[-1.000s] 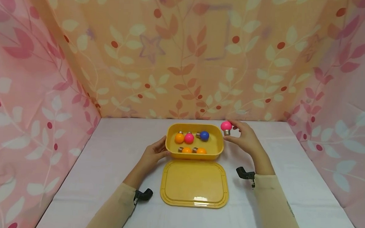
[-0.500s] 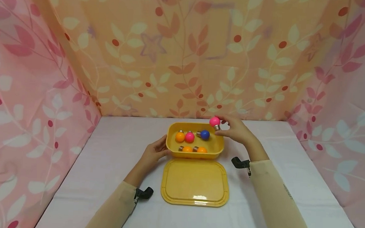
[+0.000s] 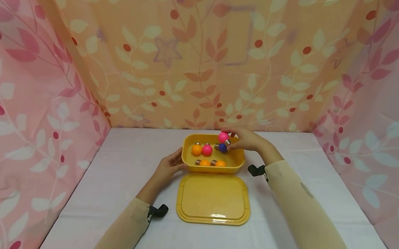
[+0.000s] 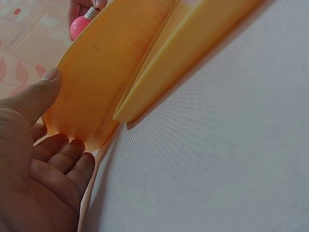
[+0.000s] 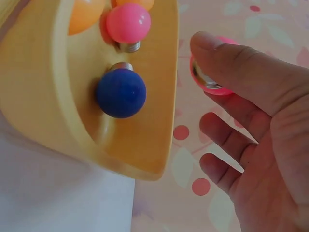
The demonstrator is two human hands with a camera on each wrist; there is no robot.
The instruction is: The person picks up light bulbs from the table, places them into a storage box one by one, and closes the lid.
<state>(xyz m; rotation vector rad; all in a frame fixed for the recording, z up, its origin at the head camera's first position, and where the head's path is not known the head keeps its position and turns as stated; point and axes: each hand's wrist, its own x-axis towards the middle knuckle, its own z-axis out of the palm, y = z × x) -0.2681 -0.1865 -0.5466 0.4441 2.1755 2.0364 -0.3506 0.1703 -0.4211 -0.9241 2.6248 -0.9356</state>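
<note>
My right hand (image 3: 247, 139) pinches a pink light bulb (image 3: 223, 137) by thumb and fingers, over the back right of a yellow plastic box (image 3: 214, 170). In the right wrist view the thumb hides much of the held bulb (image 5: 219, 90). Below it a blue bulb (image 3: 223, 148) lies in the box. Another pink bulb (image 3: 206, 150) is left of the blue one, beside an orange bulb (image 3: 196, 150). Two more orange bulbs (image 3: 220, 163) lie along the front wall. My left hand (image 3: 166, 168) holds the box's left end, fingers and thumb against its wall (image 4: 96, 72).
A flat yellow lid (image 3: 213, 198) lies just in front of the box on the white tablecloth (image 3: 115, 180). Floral cloth (image 3: 199, 64) hangs behind the table and on both sides. A black wrist camera (image 3: 257, 170) sits on the right sleeve, another (image 3: 159, 211) on the left.
My right hand has carried the pink bulb leftward, from beside the box's right edge to above the blue bulb, and the bulb has tilted. The left hand and the box stay put.
</note>
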